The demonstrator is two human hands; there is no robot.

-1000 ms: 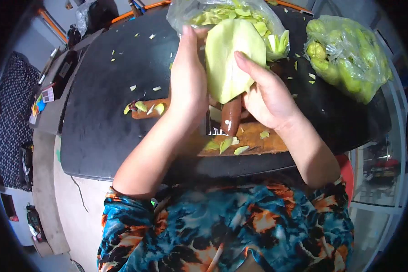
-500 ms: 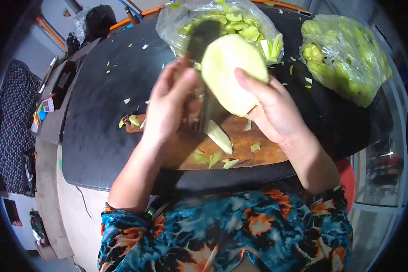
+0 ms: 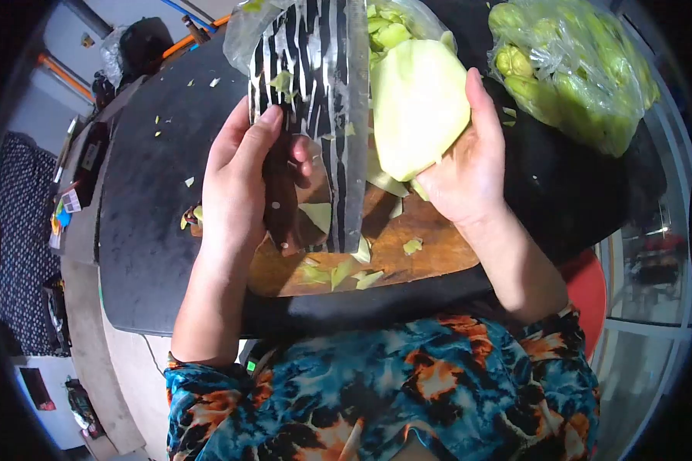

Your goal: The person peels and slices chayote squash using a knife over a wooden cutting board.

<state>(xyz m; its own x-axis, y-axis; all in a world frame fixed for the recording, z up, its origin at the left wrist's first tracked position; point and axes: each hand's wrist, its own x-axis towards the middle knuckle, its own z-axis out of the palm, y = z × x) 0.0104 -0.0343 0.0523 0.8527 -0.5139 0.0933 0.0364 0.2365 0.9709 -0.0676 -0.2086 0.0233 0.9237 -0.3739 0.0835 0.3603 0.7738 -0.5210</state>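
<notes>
My left hand (image 3: 238,165) is closed around the dark wooden handle of a wide kitchen knife (image 3: 311,65). Its broad blade has black and silver stripes and stands upright, with bits of green peel stuck to it. In my right hand (image 3: 473,165) is a peeled, pale green chayote (image 3: 419,111), just right of the blade's edge. Below both hands lies a wooden cutting board (image 3: 430,257) with peel scraps (image 3: 341,273) on it. Behind the knife and chayote, partly hidden, sits an open plastic bag of green pieces (image 3: 390,34).
A tied clear bag of whole green chayotes (image 3: 577,77) stands at the back right of the black table (image 3: 150,230). Small peel bits are scattered over the tabletop. A red stool or basin (image 3: 588,296) shows beneath the table's right edge.
The knife blade has turned from a dark, edge-on blur to show its striped face. My right hand's thumb has shifted from the chayote's face to its side, and the chayote has turned.
</notes>
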